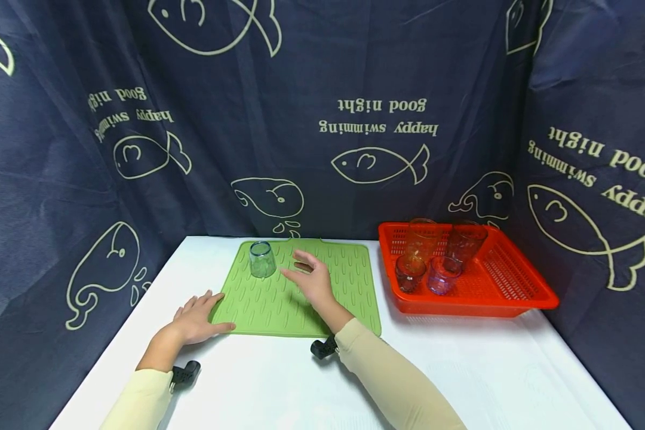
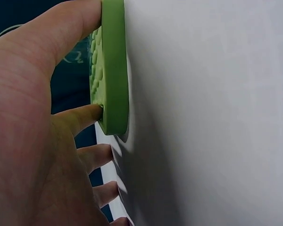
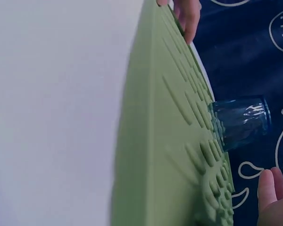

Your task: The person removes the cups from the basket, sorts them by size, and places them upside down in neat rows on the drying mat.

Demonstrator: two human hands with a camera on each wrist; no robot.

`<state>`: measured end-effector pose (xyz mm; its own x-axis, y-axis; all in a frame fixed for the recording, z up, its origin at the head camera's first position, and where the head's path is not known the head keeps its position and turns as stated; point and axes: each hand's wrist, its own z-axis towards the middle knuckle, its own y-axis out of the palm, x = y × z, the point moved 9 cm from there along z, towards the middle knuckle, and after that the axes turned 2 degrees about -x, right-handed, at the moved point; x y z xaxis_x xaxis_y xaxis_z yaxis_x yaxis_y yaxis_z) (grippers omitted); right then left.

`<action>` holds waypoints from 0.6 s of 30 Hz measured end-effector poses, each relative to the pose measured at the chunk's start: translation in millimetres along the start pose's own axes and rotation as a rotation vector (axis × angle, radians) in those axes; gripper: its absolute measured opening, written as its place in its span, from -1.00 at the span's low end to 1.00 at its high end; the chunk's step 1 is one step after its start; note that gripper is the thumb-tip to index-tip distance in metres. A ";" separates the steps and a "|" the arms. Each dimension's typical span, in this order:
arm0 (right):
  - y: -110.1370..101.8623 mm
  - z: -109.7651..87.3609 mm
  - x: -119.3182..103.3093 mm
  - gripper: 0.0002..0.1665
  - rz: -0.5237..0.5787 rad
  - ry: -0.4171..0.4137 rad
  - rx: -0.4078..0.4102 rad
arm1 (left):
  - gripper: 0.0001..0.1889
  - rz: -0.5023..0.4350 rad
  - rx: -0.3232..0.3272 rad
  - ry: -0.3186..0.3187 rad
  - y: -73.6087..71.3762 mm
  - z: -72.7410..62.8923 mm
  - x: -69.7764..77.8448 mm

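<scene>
A clear, bluish drinking glass [image 1: 262, 260] stands on the back left part of a green ribbed mat [image 1: 279, 316]. My right hand [image 1: 313, 279] hovers over the mat just right of the glass, apart from it, with nothing between thumb and fingers. The glass [image 3: 240, 121] and the right fingertips [image 3: 268, 184] also show in the right wrist view. At the mat's front left corner rests my left hand [image 1: 196, 319], fingers spread. In the left wrist view its thumb and index finger touch the mat [image 2: 114, 70], while the other fingers reach the white table.
To the right, a red plastic basket [image 1: 505, 301] holds several glasses, two tall and two short, including a purplish glass [image 1: 444, 276]. A white table [image 1: 279, 382] lies under everything. Dark blue curtains [image 1: 301, 119] with fish drawings enclose the back and sides.
</scene>
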<state>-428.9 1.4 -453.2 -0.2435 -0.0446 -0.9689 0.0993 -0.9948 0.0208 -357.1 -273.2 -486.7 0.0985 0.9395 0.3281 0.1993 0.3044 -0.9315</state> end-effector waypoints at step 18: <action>-49.2 -53.2 -24.9 -0.35 0.072 -0.049 -0.075 | 0.07 0.003 0.004 0.003 1.9 1.2 -2.4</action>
<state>-376.4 56.3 -443.2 -0.2794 -0.1216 -0.9524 0.1896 -0.9794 0.0695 -358.1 -274.7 -489.4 0.1018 0.9398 0.3261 0.1950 0.3026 -0.9330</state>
